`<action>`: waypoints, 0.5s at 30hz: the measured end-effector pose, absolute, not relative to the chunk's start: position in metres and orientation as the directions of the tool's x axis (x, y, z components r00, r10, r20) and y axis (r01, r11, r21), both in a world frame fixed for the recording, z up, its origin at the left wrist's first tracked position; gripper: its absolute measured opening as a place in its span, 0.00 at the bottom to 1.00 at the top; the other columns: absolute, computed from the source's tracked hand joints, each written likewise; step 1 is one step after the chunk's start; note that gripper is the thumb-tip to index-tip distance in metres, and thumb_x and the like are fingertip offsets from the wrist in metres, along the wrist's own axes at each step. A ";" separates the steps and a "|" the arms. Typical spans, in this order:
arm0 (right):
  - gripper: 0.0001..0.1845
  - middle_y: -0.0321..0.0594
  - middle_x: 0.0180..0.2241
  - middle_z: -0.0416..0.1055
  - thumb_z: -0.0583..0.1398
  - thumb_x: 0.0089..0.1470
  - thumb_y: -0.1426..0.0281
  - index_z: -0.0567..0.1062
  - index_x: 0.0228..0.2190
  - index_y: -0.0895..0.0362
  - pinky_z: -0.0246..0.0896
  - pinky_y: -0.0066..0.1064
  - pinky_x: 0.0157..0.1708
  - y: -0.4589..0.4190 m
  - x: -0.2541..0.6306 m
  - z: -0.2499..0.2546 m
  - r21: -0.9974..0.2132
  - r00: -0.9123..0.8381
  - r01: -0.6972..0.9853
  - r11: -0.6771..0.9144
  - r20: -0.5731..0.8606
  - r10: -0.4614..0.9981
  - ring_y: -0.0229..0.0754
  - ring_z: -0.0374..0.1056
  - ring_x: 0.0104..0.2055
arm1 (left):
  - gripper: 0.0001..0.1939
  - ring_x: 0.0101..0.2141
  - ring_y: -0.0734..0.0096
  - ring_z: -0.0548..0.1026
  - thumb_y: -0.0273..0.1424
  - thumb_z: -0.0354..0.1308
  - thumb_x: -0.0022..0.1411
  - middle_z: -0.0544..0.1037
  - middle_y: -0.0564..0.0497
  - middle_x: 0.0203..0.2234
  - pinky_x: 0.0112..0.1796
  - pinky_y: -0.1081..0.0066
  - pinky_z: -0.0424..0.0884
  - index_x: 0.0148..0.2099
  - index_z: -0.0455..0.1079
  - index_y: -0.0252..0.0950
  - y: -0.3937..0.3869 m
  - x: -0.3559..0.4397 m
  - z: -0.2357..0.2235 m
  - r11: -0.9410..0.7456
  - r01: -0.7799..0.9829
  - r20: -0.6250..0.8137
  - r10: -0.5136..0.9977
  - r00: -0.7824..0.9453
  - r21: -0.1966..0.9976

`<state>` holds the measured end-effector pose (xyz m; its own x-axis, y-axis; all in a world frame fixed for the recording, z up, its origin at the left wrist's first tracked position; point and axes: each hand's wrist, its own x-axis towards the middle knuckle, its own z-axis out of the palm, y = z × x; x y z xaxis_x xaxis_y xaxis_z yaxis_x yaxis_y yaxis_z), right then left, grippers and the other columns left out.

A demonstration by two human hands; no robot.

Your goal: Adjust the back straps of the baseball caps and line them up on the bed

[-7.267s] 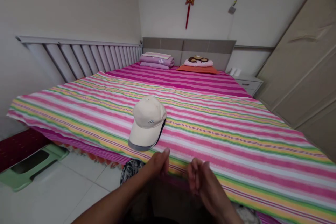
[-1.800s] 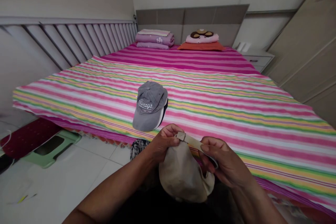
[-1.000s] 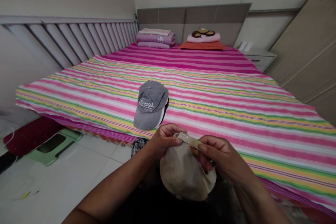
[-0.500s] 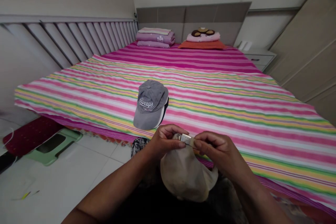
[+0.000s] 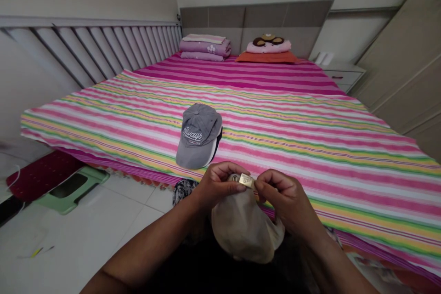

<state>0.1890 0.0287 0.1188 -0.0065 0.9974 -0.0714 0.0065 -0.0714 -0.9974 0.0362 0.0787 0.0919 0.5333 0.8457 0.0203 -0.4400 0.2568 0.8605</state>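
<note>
Smooth striped bedsheet (image 5: pixel 292 147) | domed fabric beige baseball cap (image 5: pixel 244 229), between five and six o'clock in view | curved-brim grey baseball cap (image 5: pixel 196 138), eleven o'clock from it | left hand (image 5: pixel 222 183), right hand (image 5: pixel 284 193): clamped on beige baseball cap's back | shiny rectangular metal buckle (image 5: pixel 247 180): right hand closer than a second ago

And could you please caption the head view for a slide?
Left hand and right hand hold a beige cap at its buckled strap, with a grey cap topping a stack on the striped bedspread.
</note>
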 end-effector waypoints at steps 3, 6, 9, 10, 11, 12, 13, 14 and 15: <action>0.13 0.30 0.14 0.60 0.61 0.44 0.62 0.66 0.19 0.57 0.48 0.24 0.16 0.026 0.186 0.120 -0.994 0.017 -0.061 -0.088 -0.089 0.996 0.30 0.52 0.15 | 0.14 0.22 0.77 0.70 0.27 0.68 0.36 0.76 0.53 0.21 0.25 0.76 0.65 0.31 0.73 0.33 0.078 0.037 0.092 0.293 -0.449 -0.011 0.846 0.532 0.844; 0.14 0.30 0.15 0.61 0.63 0.41 0.62 0.67 0.19 0.58 0.45 0.24 0.16 0.025 0.185 0.118 -0.989 0.008 -0.120 -0.087 -0.088 0.996 0.29 0.51 0.16 | 0.14 0.21 0.78 0.70 0.27 0.68 0.36 0.75 0.53 0.21 0.25 0.77 0.64 0.30 0.73 0.33 0.078 0.038 0.091 0.304 -0.462 -0.016 0.848 0.530 0.833; 0.14 0.30 0.14 0.61 0.64 0.40 0.63 0.67 0.19 0.58 0.43 0.24 0.16 0.027 0.185 0.114 -0.978 -0.010 -0.175 -0.117 -0.117 0.993 0.29 0.51 0.16 | 0.14 0.21 0.78 0.70 0.26 0.68 0.35 0.75 0.53 0.21 0.25 0.77 0.64 0.30 0.73 0.33 0.078 0.038 0.091 0.302 -0.466 -0.010 0.847 0.531 0.831; 0.14 0.30 0.14 0.60 0.64 0.41 0.63 0.67 0.19 0.58 0.43 0.24 0.16 0.028 0.185 0.112 -0.971 -0.018 -0.198 -0.132 -0.131 0.991 0.29 0.51 0.16 | 0.14 0.21 0.78 0.70 0.26 0.68 0.36 0.75 0.53 0.21 0.25 0.77 0.64 0.30 0.73 0.33 0.078 0.038 0.091 0.302 -0.467 -0.008 0.846 0.533 0.831; 0.13 0.30 0.14 0.60 0.63 0.41 0.63 0.67 0.19 0.58 0.43 0.24 0.16 0.029 0.186 0.110 -0.965 -0.025 -0.218 -0.143 -0.141 0.990 0.29 0.51 0.16 | 0.14 0.21 0.78 0.70 0.26 0.68 0.36 0.75 0.53 0.21 0.25 0.77 0.64 0.31 0.73 0.33 0.078 0.038 0.091 0.302 -0.470 -0.006 0.846 0.534 0.830; 0.13 0.30 0.14 0.61 0.63 0.41 0.63 0.66 0.19 0.58 0.42 0.24 0.16 0.030 0.186 0.108 -0.961 -0.030 -0.235 -0.149 -0.146 0.989 0.30 0.51 0.16 | 0.14 0.21 0.79 0.70 0.26 0.68 0.36 0.75 0.53 0.21 0.25 0.77 0.64 0.31 0.73 0.33 0.078 0.038 0.091 0.302 -0.472 -0.003 0.845 0.535 0.829; 0.13 0.30 0.13 0.61 0.63 0.41 0.63 0.66 0.19 0.58 0.42 0.24 0.16 0.030 0.186 0.105 -0.957 -0.035 -0.249 -0.150 -0.146 0.989 0.30 0.51 0.16 | 0.14 0.21 0.79 0.70 0.26 0.68 0.36 0.75 0.53 0.21 0.25 0.77 0.64 0.31 0.73 0.33 0.078 0.038 0.090 0.301 -0.472 0.000 0.844 0.537 0.829; 0.14 0.30 0.13 0.60 0.64 0.41 0.63 0.66 0.19 0.58 0.42 0.24 0.16 0.031 0.186 0.103 -0.954 -0.039 -0.260 -0.151 -0.146 0.989 0.30 0.50 0.16 | 0.14 0.21 0.79 0.70 0.26 0.68 0.36 0.75 0.53 0.21 0.26 0.77 0.64 0.31 0.73 0.33 0.078 0.038 0.090 0.297 -0.471 0.003 0.844 0.537 0.830; 0.14 0.30 0.13 0.60 0.64 0.40 0.63 0.66 0.18 0.58 0.41 0.24 0.16 0.031 0.186 0.102 -0.951 -0.044 -0.267 -0.156 -0.150 0.988 0.30 0.50 0.16 | 0.14 0.22 0.79 0.70 0.26 0.68 0.36 0.75 0.53 0.21 0.26 0.77 0.64 0.30 0.73 0.33 0.078 0.038 0.090 0.289 -0.468 0.007 0.845 0.534 0.835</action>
<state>0.1860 0.0309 0.1019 -0.0444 0.9877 -0.1499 -0.2667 -0.1563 -0.9510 0.0377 0.0777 0.0903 0.5340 0.8455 0.0065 -0.4683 0.2893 0.8349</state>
